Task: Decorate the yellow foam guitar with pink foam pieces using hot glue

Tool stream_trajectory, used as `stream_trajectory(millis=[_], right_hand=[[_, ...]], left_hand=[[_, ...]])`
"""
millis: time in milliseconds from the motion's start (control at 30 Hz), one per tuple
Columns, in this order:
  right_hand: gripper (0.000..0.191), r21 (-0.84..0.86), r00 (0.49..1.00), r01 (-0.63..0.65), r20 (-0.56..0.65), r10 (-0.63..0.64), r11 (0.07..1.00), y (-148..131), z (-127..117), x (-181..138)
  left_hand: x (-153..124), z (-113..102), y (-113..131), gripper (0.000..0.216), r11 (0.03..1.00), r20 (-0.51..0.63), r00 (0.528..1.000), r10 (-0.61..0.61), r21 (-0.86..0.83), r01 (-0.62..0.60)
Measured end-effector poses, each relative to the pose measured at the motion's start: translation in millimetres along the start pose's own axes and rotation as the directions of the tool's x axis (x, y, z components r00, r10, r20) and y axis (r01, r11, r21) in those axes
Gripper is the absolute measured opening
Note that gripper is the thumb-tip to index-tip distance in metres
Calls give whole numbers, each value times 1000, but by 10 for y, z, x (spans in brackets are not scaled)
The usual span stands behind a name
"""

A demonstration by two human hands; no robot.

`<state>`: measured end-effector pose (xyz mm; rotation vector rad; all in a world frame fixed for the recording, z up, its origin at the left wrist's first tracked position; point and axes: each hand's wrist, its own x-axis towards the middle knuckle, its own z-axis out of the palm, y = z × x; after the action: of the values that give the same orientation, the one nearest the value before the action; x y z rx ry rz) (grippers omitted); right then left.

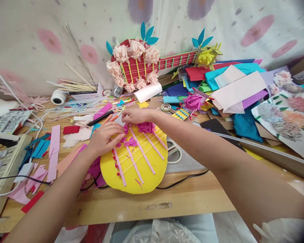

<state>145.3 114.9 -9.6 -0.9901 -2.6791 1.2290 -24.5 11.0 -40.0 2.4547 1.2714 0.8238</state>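
Note:
A yellow guitar-shaped board (152,180) lies at the table's front edge, with pink strips, thin white strings and small red beads across it. My left hand (106,135) reaches over its upper left side, fingertips closed on a small piece of magenta crepe paper (126,130). Beside it, my right hand (134,115) is bent over the board's top edge with its fingers pinched together; what they hold is hidden. A ruffled magenta paper flower (146,127) sits under my right wrist. Loose magenta scraps (131,141) lie on the strings.
A red paper guitar (164,62) with pale roses leans against the back curtain. Scissors (174,153) rest on a grey cutting mat (186,164) right of the board. Colored paper sheets (238,91) pile up at right. A black cable (184,180) runs behind the board.

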Motion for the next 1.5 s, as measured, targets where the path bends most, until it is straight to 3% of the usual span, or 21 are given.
stream_trajectory(millis=[100,433,667,867,967,1167,1333,1500], right_hand=[[10,80,1000,-15,5,14,997,34,10,23],[7,106,999,27,-36,-24,994,23,11,18],[14,-154,999,-6,-38,0,988,-5,-40,-43],[13,-132,998,-49,-48,43,990,-24,-25,-31],[14,-115,997,-45,-68,38,992,-55,-48,-86],[13,57,965,-94,-240,105,994,-83,-103,-371],[8,124,892,-24,-446,77,992,68,14,-719],[15,275,890,24,-444,105,961,228,195,-1112]], left_hand=[[3,4,4,20,1000,-2,1000,1,5,-1],[-8,9,-18,19,1000,-3,1000,20,12,-20],[-4,7,-16,19,1000,0,1000,-3,6,3],[3,-16,18,20,999,-10,1000,28,25,-27],[2,-40,28,20,999,-71,997,28,44,-25],[-7,-94,35,20,985,-313,944,-105,99,143],[-14,-91,80,19,967,-331,921,-204,75,242],[-16,-97,144,19,936,-264,908,-324,46,348]])
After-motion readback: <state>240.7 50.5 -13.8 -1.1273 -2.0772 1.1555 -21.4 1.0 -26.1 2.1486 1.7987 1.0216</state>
